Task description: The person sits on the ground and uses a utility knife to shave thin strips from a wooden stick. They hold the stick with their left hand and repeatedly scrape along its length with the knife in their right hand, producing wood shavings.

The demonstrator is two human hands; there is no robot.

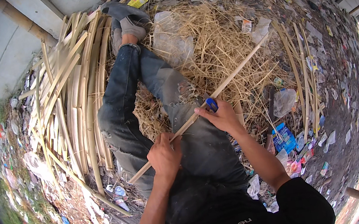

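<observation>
Head view: person is sitting with legs in blue jeans [139, 90] crossed, using the lap as a rest. Long pale split bamboo strip [198, 114] is lying diagonally across the right thigh, running from lower left up to the straw. Left hand [164, 154] is wrapping closed around its lower part, steadying it. Right hand [222, 116] is pinching a small blue-handled tool [211, 104] against the strip; blade hidden. Pile of curved pale bamboo slats [71, 95] is lying at left within reach, dry straw heap [221, 46] ahead. Blue-and-white packet [284, 137] is lying at right, yellow wrapper [137, 0] at top, amid litter.
</observation>
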